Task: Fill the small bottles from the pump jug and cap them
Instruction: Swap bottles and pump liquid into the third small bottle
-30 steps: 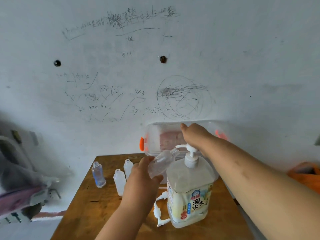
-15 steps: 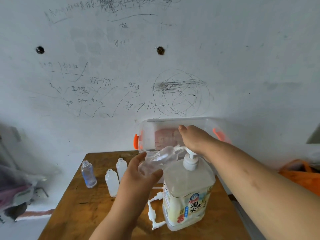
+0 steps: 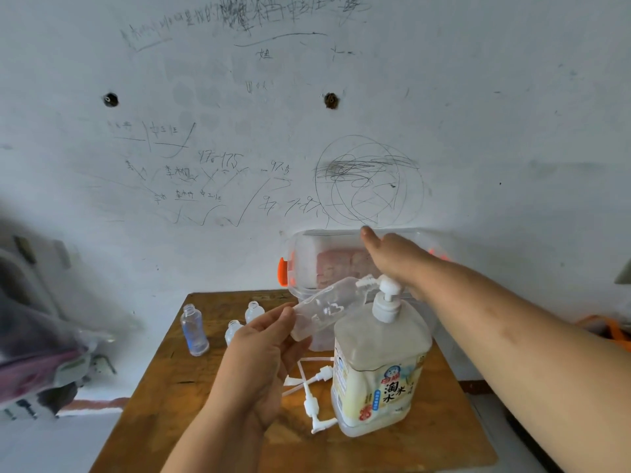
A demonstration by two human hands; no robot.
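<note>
A big clear pump jug [image 3: 379, 367] with pale liquid stands on the wooden table [image 3: 170, 404]. My left hand [image 3: 259, 356] grips a small clear bottle [image 3: 324, 308] by its base, tilted so its neck meets the pump spout. My right hand [image 3: 396, 257] lies flat over the white pump head [image 3: 387, 295], fingers straight. Three open small bottles stand at the back left: one bluish [image 3: 194, 329], two frosted [image 3: 254, 312] [image 3: 233, 331]. White spray caps with tubes [image 3: 312, 387] lie beside the jug.
A clear plastic box [image 3: 307, 261] with an orange latch stands against the scribbled wall behind the jug. A bag and clutter sit off the table to the left [image 3: 41, 353]. Something orange shows at the right edge [image 3: 611, 332].
My left hand has slid back toward the bottle's base, and the bottle lies flatter at the spout. My right hand stays over the pump head, fingers lifted straighter.
</note>
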